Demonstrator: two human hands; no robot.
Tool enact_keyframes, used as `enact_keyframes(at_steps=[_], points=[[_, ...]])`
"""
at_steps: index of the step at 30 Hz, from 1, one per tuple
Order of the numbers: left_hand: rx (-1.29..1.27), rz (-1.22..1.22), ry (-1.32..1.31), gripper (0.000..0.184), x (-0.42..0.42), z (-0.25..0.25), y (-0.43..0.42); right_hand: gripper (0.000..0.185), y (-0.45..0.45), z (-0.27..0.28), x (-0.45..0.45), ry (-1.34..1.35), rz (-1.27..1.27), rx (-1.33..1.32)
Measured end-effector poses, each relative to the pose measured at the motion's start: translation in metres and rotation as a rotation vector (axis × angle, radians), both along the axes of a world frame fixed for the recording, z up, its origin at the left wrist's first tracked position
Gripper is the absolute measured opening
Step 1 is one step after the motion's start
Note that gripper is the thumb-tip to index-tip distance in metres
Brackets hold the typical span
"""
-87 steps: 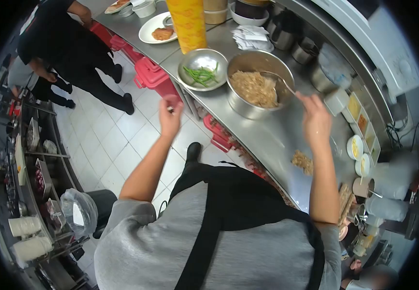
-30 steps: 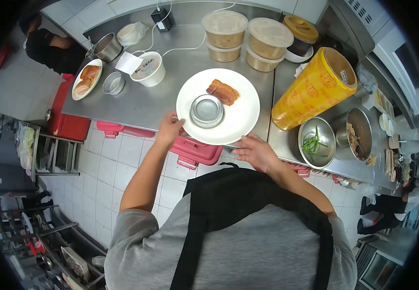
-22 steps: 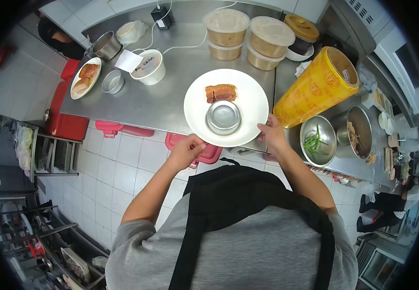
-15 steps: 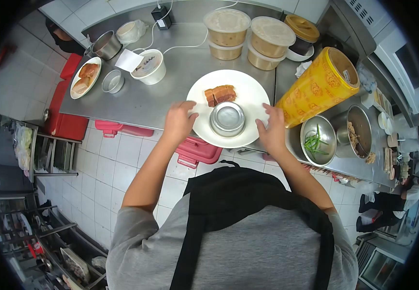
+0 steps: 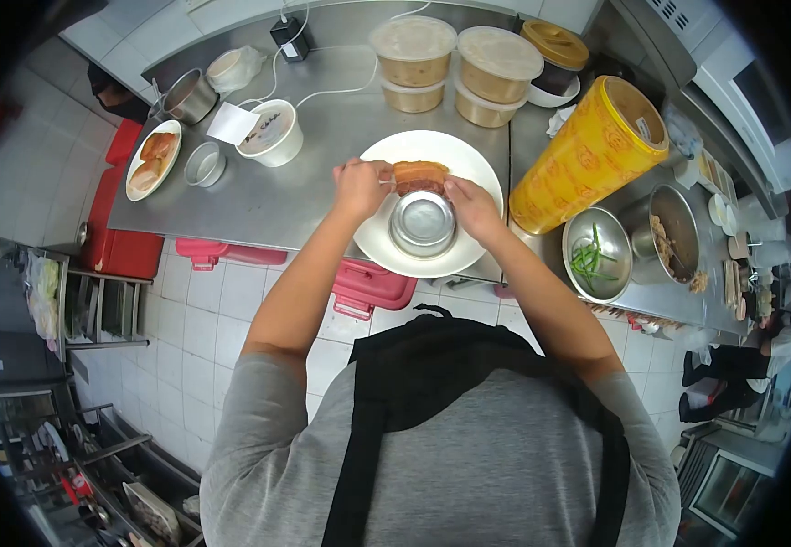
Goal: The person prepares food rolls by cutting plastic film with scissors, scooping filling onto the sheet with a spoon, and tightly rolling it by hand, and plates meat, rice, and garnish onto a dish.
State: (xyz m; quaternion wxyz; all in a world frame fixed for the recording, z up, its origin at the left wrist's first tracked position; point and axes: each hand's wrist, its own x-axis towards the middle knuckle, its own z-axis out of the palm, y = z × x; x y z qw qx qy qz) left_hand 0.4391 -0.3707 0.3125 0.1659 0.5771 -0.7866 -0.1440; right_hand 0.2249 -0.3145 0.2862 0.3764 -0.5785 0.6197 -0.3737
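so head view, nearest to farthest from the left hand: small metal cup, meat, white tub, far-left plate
1. meat, at the left hand
2. white tub, left of hand
3. small metal cup, further left
4. far-left plate, leftmost of these

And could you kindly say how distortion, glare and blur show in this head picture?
Head view: wide-angle distortion bows the steel backsplash, and corners go black; head view: soft sheen on the steel counter; head view: left hand and right hand fairly clear.

The shirt (image 5: 477, 474) is grey, finely streaked, with short sleeves (image 5: 258, 401); over it sits a black apron (image 5: 432, 374), wide straps (image 5: 354, 483) toward seven and five o'clock, thin cord (image 5: 432, 311) at twelve.
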Motion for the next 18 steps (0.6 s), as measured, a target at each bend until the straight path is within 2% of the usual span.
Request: enact_keyframes(at_steps=[2, 6, 8, 11, 14, 15, 18], points=[[0.016, -0.039, -0.006, 0.029, -0.006, 0.001, -0.003, 0.043, 0.004, -0.003, -0.002, 0.094, -0.019, -0.022], [-0.055, -0.082, 0.049, 0.031, -0.006, 0.002, -0.002, 0.039, 0.013, 0.005, 0.0, 0.119, -0.051, -0.094], [-0.161, -0.123, 0.137, 0.031, 0.0, 0.004, 0.0, 0.035, 0.031, 0.037, 0.007, 0.084, -0.095, -0.135], [-0.234, -0.52, 0.262, 0.034, 0.014, 0.032, 0.024, 0.031, 0.051, 0.056, 0.001, 0.319, 0.282, -0.46], [-0.084, -0.833, 0.139, 0.036, 0.015, 0.044, 0.047, 0.03, 0.057, 0.052, 0.003, 0.511, 0.578, -0.455], [-0.125, -0.83, 0.113, 0.037, 0.014, 0.033, 0.05, 0.027, 0.057, 0.046, 0.005, 0.579, 0.561, -0.563], [-0.078, -0.796, 0.001, 0.036, 0.011, 0.026, 0.051, 0.023, 0.054, 0.037, 0.007, 0.615, 0.556, -0.585]])
